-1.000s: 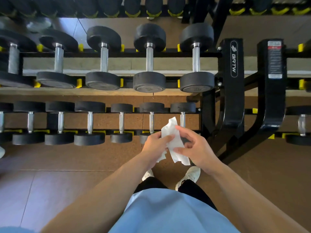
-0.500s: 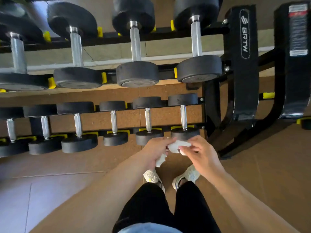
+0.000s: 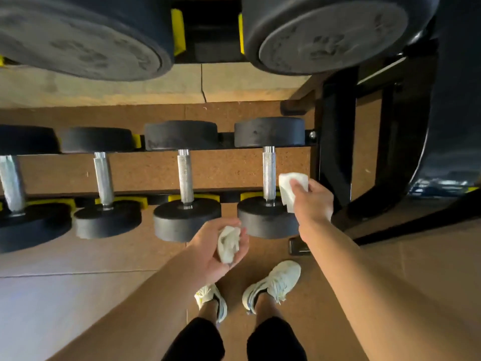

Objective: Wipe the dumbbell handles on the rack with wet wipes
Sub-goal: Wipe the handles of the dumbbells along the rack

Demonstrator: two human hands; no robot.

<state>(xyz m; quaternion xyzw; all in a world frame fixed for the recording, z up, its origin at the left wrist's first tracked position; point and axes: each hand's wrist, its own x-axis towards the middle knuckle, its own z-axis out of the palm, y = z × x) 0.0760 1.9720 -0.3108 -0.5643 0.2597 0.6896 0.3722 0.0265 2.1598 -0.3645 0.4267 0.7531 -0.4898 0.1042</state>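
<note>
Several black dumbbells with knurled steel handles lie on the lower rack shelf. The rightmost one has its handle bare, with a folded white wet wipe just to its right. My right hand pinches that wipe, close beside the handle's lower part, over the near weight head. Whether the wipe touches the steel I cannot tell. My left hand sits lower, in front of the shelf, palm up, cupping a crumpled white wipe. The neighbouring handle stands to the left.
Two large dumbbell heads of the upper shelf hang close overhead. The black rack upright and its curved leg stand just right of my right hand. My feet in white shoes stand on the brown floor below.
The view has dropped close to the lower shelf. My hands, together on one wipe before, have parted: the right carries a folded wipe up beside the rightmost handle, the left keeps a crumpled one.
</note>
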